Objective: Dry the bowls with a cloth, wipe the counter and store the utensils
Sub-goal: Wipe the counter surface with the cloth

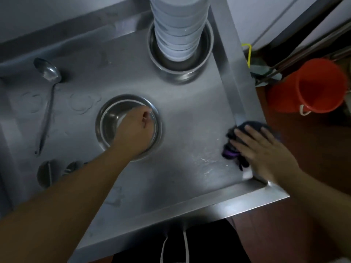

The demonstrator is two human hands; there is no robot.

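Note:
A steel bowl [108,122] sits in the middle of the steel counter [190,118]. My left hand [135,128] grips its right rim, fingers curled into the bowl. A dark cloth with a purple stripe [232,149] lies near the counter's right edge. My right hand [264,150] presses flat on it, fingers spread. Wet streaks [207,160] show on the steel just left of the cloth. A ladle [47,95] lies at the left. Two spoons [57,172] lie near the front left, partly hidden by my left forearm.
A tall stack of pale bowls [178,29] stands in a second steel bowl [180,73] at the back. A raised rim [239,103] borders the counter on the right and front. An orange bucket [311,86] stands on the floor to the right.

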